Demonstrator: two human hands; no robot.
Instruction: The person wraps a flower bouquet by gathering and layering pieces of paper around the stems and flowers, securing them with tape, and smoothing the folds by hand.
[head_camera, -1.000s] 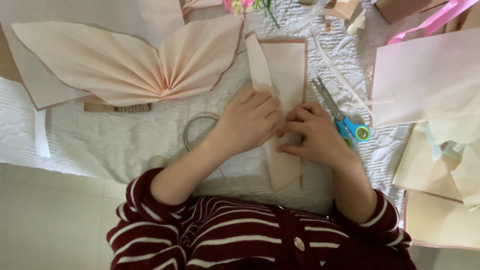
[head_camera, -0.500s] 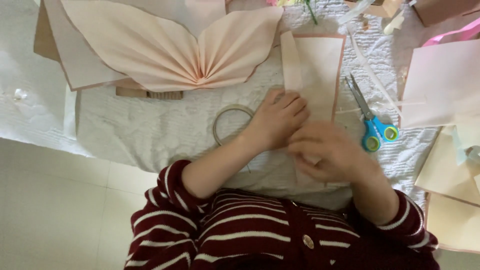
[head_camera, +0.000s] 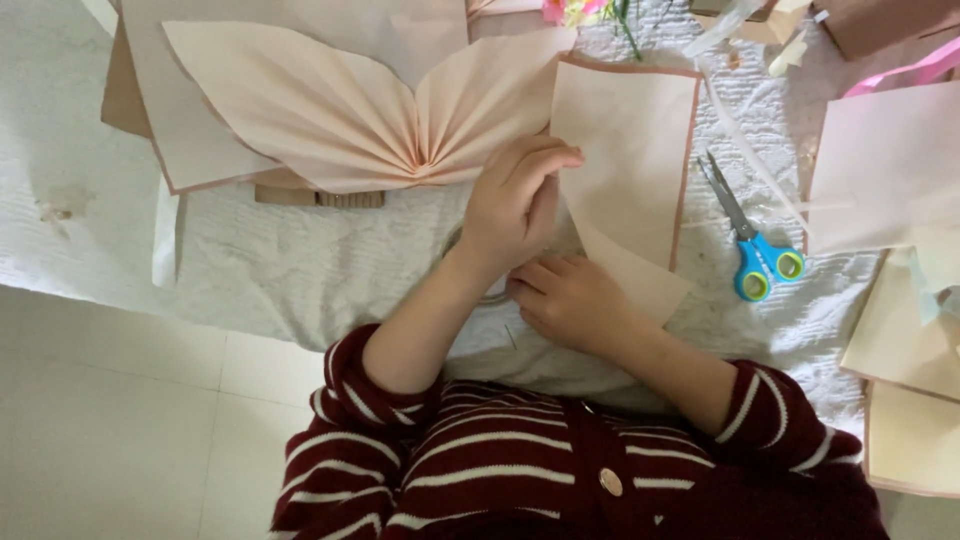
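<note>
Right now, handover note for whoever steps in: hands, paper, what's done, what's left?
Left hand: pressing flat on the left edge of the peach paper sheet.
Right hand: at the sheet's near corner, where one diagonal fold shows.
Pleated paper fan: finished, lying up left of the sheet.
Scissors: on the white cloth, right of the sheet, untouched.
Left: the sheet is mostly flat, so pleating appears barely begun.

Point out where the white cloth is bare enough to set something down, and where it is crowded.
The widest bare stretch of the white cloth lies below the pleated paper fan, left of the left hand. A narrower strip lies below the scissors, right of the right hand. The top and right edges are crowded with paper sheets.
</note>
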